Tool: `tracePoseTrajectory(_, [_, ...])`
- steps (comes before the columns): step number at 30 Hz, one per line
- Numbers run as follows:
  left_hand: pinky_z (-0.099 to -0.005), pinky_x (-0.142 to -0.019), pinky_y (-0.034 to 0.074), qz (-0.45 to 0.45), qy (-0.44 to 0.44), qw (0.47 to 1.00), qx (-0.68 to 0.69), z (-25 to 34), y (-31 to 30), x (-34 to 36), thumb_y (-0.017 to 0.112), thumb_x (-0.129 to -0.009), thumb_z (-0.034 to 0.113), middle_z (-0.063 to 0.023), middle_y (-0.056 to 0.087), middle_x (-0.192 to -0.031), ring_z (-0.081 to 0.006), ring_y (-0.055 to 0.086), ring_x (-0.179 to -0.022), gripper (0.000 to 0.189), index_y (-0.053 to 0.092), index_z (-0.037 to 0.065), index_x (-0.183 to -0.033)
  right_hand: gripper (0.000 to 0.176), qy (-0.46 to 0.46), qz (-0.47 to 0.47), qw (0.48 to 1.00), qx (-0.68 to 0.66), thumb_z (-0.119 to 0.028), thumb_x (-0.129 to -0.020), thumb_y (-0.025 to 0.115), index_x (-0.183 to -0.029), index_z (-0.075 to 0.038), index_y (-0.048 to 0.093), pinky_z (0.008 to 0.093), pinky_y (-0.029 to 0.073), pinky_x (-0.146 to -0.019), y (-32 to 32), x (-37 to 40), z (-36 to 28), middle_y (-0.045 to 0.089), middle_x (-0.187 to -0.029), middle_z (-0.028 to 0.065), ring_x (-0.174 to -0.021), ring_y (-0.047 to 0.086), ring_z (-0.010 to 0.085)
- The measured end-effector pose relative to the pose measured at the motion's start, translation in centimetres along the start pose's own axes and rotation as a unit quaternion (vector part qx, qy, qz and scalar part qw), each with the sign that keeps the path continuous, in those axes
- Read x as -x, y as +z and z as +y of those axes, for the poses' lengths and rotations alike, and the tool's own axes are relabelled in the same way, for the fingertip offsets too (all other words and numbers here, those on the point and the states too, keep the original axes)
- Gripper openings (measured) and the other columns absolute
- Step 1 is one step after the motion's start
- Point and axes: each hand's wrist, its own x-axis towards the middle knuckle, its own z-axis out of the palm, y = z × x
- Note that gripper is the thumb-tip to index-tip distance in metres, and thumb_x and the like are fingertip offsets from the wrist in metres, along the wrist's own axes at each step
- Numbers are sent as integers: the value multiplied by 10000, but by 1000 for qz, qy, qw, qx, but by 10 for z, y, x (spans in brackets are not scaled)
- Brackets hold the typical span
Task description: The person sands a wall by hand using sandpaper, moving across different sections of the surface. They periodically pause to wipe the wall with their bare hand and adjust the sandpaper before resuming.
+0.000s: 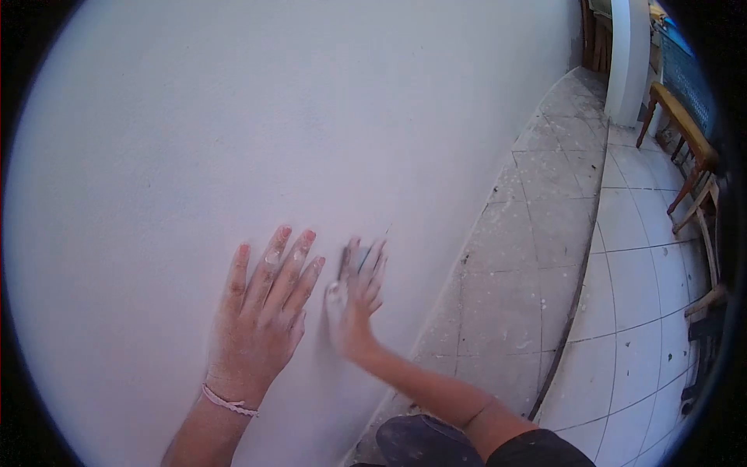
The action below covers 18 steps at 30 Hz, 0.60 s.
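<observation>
My left hand (266, 303) lies flat against the white wall (233, 140), fingers stretched and slightly spread, with white dust on the skin and a pale braided bracelet (229, 401) at the wrist. To its right, my right hand (358, 294) presses a small grey sheet (360, 258), which looks like sandpaper, to the same wall. Motion blurs this hand, and its fingers cover most of the sheet. White powder coats the thumb side.
A dusty tiled ledge (506, 288) with white specks runs along the wall's foot. Beyond its dark edge lies a paler tiled floor (622, 350). Wooden furniture (685, 124) stands at the right, near a white pillar (627, 62). My knee (424, 440) shows at the bottom.
</observation>
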Motion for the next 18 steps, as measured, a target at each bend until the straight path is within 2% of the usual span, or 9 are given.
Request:
tracePoseTrajectory(2, [-462, -1239, 114, 4, 7, 1000, -24, 0, 1, -1, 578, -913, 404, 47, 328, -1556, -164, 230, -1465, 523, 465, 299, -1413, 697, 5, 38, 999, -7, -324, -989, 461, -1580, -214, 108, 718, 102, -1073, -14, -56, 11, -52, -1637, 147, -1490, 26, 397])
tracePoseTrajectory(4, [-478, -1240, 103, -5, 3, 999, -33, 1, 1, -2, 611, -886, 390, 52, 310, -1566, -172, 222, -1470, 573, 436, 320, -1427, 639, 70, 109, 991, -12, -335, -1013, 408, -1575, -204, 135, 684, 120, -1090, -5, -142, 59, -62, -1643, 109, -1492, 26, 379])
tracePoseTrajectory(6, [-483, -1241, 99, -10, 6, 1000, -29, -1, 2, -1, 627, -874, 380, 55, 302, -1570, -174, 219, -1472, 598, 424, 329, -1434, 613, 225, 97, 964, -102, -371, -1032, 364, -1569, -165, 152, 617, 146, -1119, -30, -178, 50, 62, -1640, 119, -1478, 129, 372])
tracePoseTrajectory(11, [-469, -1244, 99, 4, 7, 999, -37, -1, 1, 0, 629, -873, 375, 57, 300, -1571, -166, 218, -1471, 602, 424, 323, -1436, 541, 79, 124, 974, -175, -397, -1026, 406, -1469, -87, 421, 430, 301, -1074, -49, -108, 93, 337, -1553, 162, -1292, 443, 376])
tracePoseTrajectory(12, [-468, -1244, 100, 5, 5, 1000, -31, 0, 2, 0, 630, -873, 372, 56, 299, -1571, -166, 217, -1472, 604, 422, 322, -1438, 506, 85, 131, 985, -72, -355, -1016, 452, -1441, -81, 463, 407, 355, -999, -52, -83, 99, 361, -1545, 144, -1169, 494, 350])
tracePoseTrajectory(14, [-466, -1245, 102, 8, 3, 1000, -24, -1, 3, 0, 630, -874, 366, 54, 298, -1572, -166, 214, -1472, 608, 418, 321, -1442, 471, 60, 139, 988, 15, -284, -993, 525, -1413, -70, 505, 378, 420, -883, -50, -53, 99, 458, -1452, 136, -975, 533, 309])
tracePoseTrajectory(16, [-469, -1244, 101, 7, 1, 1000, -29, 1, 4, 1, 631, -875, 362, 50, 298, -1572, -167, 211, -1474, 608, 418, 317, -1443, 477, 5, 141, 990, -11, -226, -970, 580, -1411, -61, 505, 366, 439, -802, -38, -30, 84, 603, -1285, 154, -836, 509, 278])
tracePoseTrajectory(18, [-470, -1244, 100, 8, 1, 1000, -24, 2, 3, 1, 631, -877, 360, 48, 299, -1571, -168, 208, -1474, 607, 420, 313, -1444, 466, -67, 116, 991, -27, -187, -956, 595, -1399, -60, 521, 339, 440, -794, -32, -17, 66, 638, -1144, 174, -824, 507, 270])
